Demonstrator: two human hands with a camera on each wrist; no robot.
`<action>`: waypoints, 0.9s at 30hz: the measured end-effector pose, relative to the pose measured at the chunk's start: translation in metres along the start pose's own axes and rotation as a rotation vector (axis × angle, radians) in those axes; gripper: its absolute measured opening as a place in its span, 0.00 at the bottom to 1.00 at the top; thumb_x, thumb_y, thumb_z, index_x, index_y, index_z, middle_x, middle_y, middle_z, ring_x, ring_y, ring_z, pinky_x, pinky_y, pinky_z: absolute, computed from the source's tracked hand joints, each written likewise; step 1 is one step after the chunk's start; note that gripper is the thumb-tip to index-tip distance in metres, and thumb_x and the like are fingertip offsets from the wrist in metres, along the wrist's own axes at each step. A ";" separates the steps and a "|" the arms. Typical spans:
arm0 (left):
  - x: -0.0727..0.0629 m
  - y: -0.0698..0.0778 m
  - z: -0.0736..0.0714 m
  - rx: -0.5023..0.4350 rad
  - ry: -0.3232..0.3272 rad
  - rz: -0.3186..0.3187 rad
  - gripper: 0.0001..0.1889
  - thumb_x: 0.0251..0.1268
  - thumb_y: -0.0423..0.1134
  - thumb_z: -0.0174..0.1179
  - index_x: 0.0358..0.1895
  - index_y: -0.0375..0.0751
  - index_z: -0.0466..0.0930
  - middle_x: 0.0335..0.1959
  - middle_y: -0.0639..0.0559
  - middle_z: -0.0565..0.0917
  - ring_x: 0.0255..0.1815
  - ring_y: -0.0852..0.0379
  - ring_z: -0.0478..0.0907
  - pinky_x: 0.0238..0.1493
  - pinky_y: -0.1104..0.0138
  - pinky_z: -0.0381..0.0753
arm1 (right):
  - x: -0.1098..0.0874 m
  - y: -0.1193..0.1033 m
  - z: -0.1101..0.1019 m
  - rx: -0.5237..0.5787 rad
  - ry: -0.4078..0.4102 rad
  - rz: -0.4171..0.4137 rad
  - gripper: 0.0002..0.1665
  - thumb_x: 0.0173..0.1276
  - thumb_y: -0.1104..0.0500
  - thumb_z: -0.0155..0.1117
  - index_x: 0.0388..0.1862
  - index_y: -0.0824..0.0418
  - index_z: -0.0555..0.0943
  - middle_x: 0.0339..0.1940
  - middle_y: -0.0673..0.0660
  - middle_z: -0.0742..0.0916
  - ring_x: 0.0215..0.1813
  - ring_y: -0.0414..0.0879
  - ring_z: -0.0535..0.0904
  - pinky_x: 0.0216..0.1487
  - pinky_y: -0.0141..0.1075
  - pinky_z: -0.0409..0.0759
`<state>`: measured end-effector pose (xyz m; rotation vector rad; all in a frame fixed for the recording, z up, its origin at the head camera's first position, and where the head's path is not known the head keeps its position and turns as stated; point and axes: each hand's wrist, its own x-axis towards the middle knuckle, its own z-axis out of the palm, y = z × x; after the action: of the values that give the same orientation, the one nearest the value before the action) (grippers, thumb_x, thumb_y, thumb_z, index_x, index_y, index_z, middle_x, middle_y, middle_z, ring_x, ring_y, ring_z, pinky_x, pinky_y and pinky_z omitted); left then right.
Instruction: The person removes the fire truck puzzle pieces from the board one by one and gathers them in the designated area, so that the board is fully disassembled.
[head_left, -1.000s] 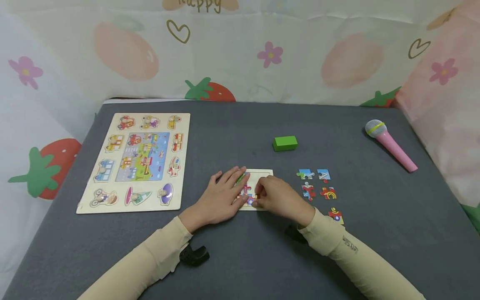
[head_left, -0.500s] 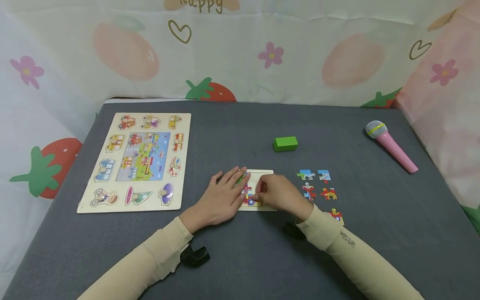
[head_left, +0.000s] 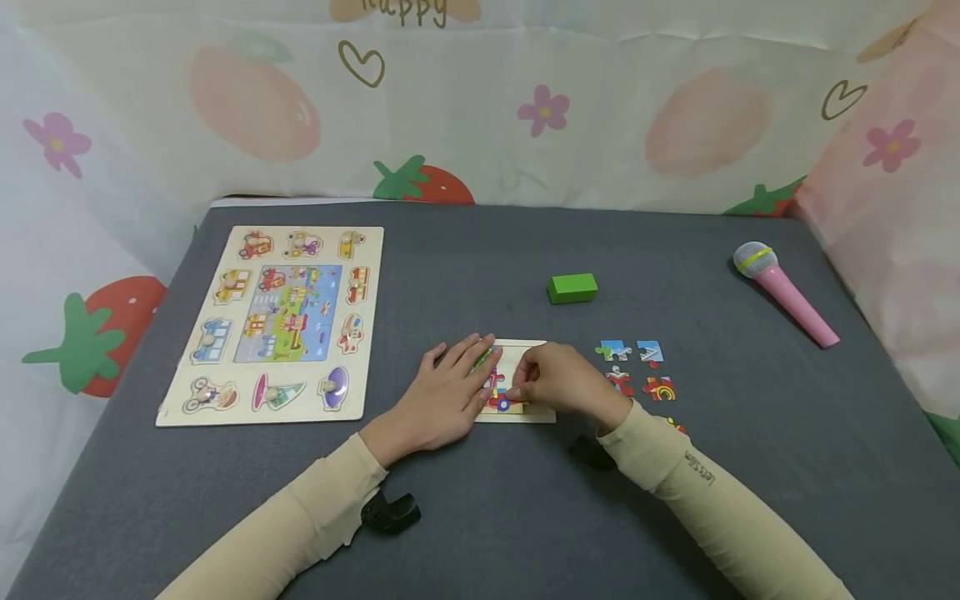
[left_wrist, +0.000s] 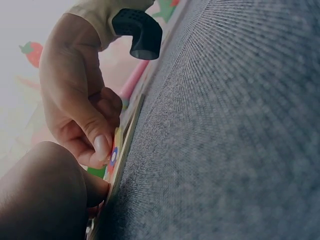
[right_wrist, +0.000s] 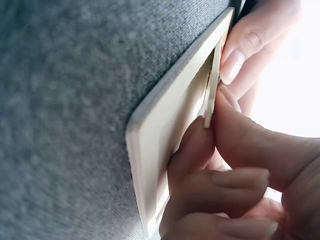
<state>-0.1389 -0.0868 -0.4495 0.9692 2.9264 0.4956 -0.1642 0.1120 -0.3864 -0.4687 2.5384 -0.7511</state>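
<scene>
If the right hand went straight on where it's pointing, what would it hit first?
Probably the left hand, just ahead and partly over the puzzle tray; exact depth is unclear.

A strawberry-print backdrop [head_left: 592, 67], peg puzzle [head_left: 288, 314], jigsaw pieces [head_left: 660, 389] and pink microphone [head_left: 789, 298] suggest a play area.

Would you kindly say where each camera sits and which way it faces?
Head: worn on the head, facing forward and down at the table; left hand, right hand and sleeves show.
Right wrist: on that wrist, facing the puzzle tray and a pinched piece; both hands show.
Left wrist: on that wrist, facing across the tray; both hands, right sleeve show.
Wrist views share hands and tray.
</scene>
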 end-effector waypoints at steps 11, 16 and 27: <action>0.001 0.001 0.000 0.017 -0.006 -0.005 0.29 0.76 0.48 0.39 0.76 0.46 0.51 0.78 0.50 0.50 0.78 0.52 0.43 0.70 0.44 0.46 | 0.000 -0.001 -0.002 -0.012 -0.003 -0.020 0.09 0.61 0.57 0.70 0.24 0.59 0.82 0.18 0.50 0.81 0.20 0.40 0.70 0.22 0.31 0.65; 0.001 0.002 -0.002 0.013 -0.013 -0.006 0.29 0.76 0.48 0.39 0.76 0.45 0.50 0.78 0.50 0.50 0.78 0.52 0.43 0.70 0.44 0.46 | 0.000 -0.002 -0.003 -0.018 -0.003 -0.015 0.09 0.61 0.58 0.70 0.25 0.60 0.83 0.19 0.50 0.81 0.20 0.40 0.70 0.22 0.31 0.66; 0.001 0.000 0.001 0.021 -0.012 -0.005 0.29 0.76 0.48 0.39 0.76 0.46 0.51 0.78 0.50 0.50 0.78 0.52 0.43 0.70 0.44 0.46 | -0.002 -0.006 -0.001 -0.027 0.011 0.002 0.08 0.62 0.59 0.69 0.25 0.60 0.82 0.21 0.51 0.82 0.21 0.41 0.71 0.23 0.31 0.67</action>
<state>-0.1400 -0.0860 -0.4504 0.9640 2.9283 0.4582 -0.1620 0.1082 -0.3817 -0.4717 2.5617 -0.7209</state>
